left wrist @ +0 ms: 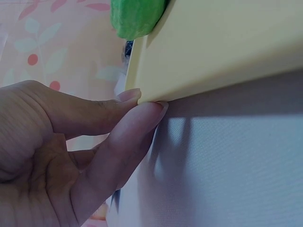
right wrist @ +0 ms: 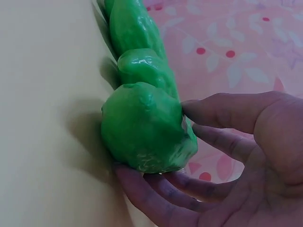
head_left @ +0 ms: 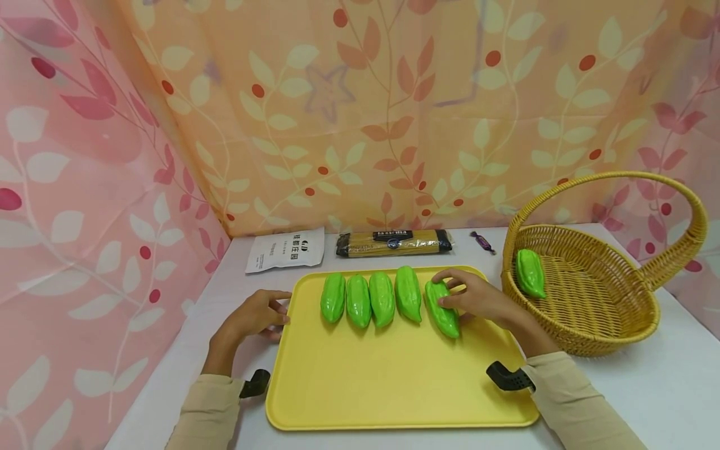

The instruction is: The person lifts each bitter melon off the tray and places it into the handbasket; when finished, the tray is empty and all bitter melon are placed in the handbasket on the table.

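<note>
My left hand (head_left: 255,314) pinches the left rim of the yellow tray (head_left: 360,387) between thumb and fingers, which the left wrist view shows close up. With thumb and fingers spread around it, my right hand (head_left: 469,294) grips the rightmost green bitter melon (head_left: 442,315) on the tray. Several more bitter melons stand in a row to its left, among them one with its tip turned right (head_left: 407,294) and one at the far left end (head_left: 333,298). In the right wrist view the held bitter melon (right wrist: 142,127) faces the camera end-on, the others lined up behind it.
To the right stands a wicker basket (head_left: 585,337) with a tall handle and one bitter melon (head_left: 530,273) inside. Behind the tray lie a white packet (head_left: 287,250), a pack of dry noodles (head_left: 394,244) and a small purple-wrapped candy (head_left: 482,242). Patterned cloth hangs behind the table.
</note>
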Demonstrator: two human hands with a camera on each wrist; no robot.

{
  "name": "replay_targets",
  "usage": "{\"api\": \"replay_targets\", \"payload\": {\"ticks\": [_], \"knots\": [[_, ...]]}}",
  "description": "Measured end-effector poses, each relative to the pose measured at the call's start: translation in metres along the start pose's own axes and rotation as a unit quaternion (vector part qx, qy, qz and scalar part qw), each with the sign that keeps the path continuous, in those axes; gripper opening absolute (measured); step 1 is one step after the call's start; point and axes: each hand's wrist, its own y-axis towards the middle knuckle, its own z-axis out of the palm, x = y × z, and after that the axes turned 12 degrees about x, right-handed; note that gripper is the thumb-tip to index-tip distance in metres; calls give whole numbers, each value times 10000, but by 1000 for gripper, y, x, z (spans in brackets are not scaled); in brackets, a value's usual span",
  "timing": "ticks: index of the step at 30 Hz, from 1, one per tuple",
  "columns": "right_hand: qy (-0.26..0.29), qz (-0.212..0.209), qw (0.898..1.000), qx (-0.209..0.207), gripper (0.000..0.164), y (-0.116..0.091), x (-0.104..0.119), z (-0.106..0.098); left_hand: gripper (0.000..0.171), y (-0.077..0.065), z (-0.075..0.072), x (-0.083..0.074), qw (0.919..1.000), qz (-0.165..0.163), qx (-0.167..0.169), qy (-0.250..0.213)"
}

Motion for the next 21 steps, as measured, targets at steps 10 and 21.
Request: {"api": "replay_targets", "payload": {"ticks": [10, 21], "knots": [[-65, -66, 9999, -134, 63, -13, 10, -3, 64, 1, -1, 1, 10000, -52, 36, -60], [-540, -290, 9974, -378, 67, -56, 27, -15, 63, 2, -1, 2, 10000, -44, 41, -59]]}}
